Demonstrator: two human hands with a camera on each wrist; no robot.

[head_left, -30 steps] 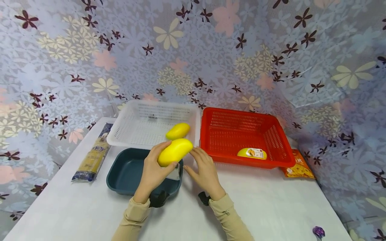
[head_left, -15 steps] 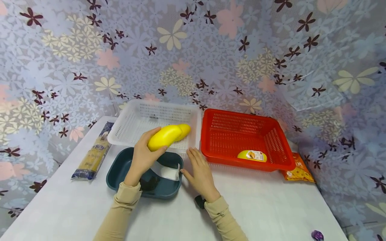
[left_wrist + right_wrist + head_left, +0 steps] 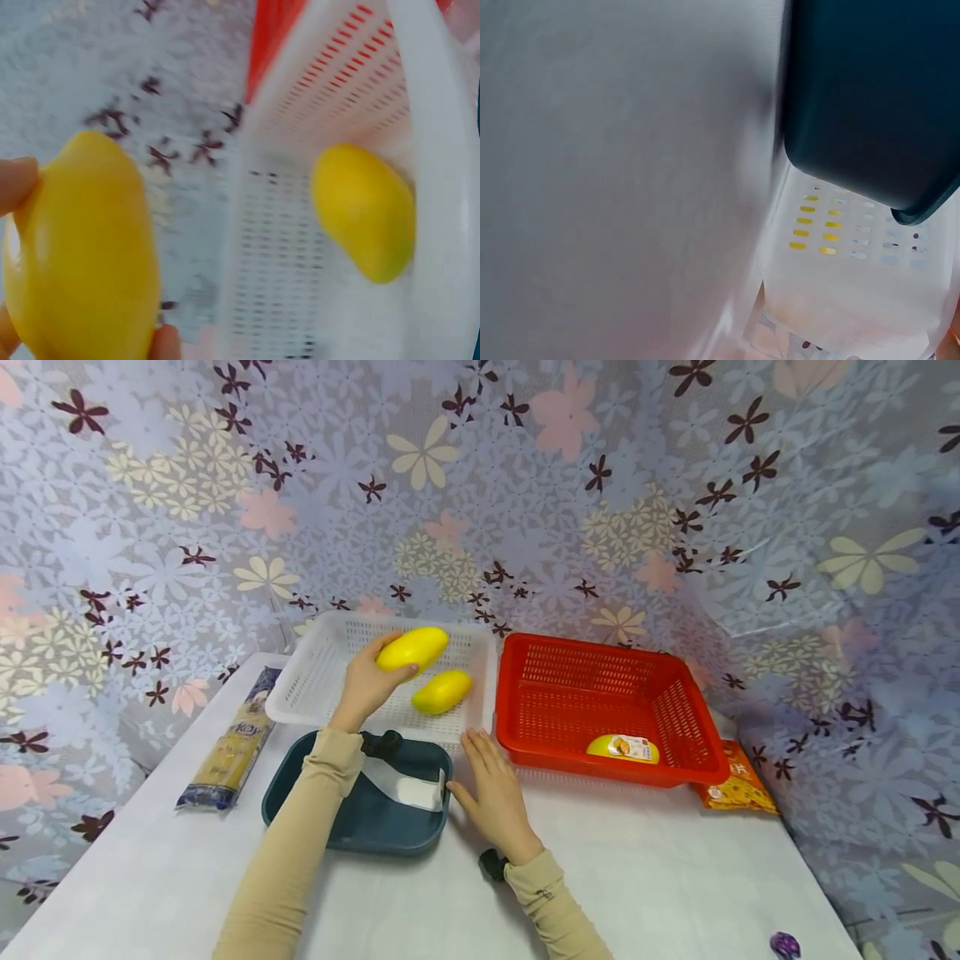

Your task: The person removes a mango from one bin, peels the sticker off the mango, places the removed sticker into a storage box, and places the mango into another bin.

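My left hand (image 3: 369, 683) grips a yellow mango (image 3: 413, 649) by its left end, up over the white perforated basket (image 3: 315, 714). In the left wrist view the held mango (image 3: 86, 255) shows large, with fingertips at its sides. A second mango (image 3: 442, 692), greener at one end, lies in the basket near its front right corner. My right hand (image 3: 495, 793) rests on the table with its fingers straight, fingertips close to the basket's front edge. Its thumb is right beside the dark teal tub (image 3: 390, 845). Inside that tub lies a flat white piece (image 3: 418, 793) with an upturned end.
A red perforated basket (image 3: 607, 768) stands right of the white one, holding a labelled yellow mango (image 3: 622, 747). An orange snack packet (image 3: 738, 785) lies beyond its right side. A spaghetti packet (image 3: 234, 747) lies at the left. A small purple object (image 3: 785, 945) is near the lower right.
My left hand has carried the mango away from the right hand, leftward and then forward over the white basket. The right hand has stayed beside the tub.
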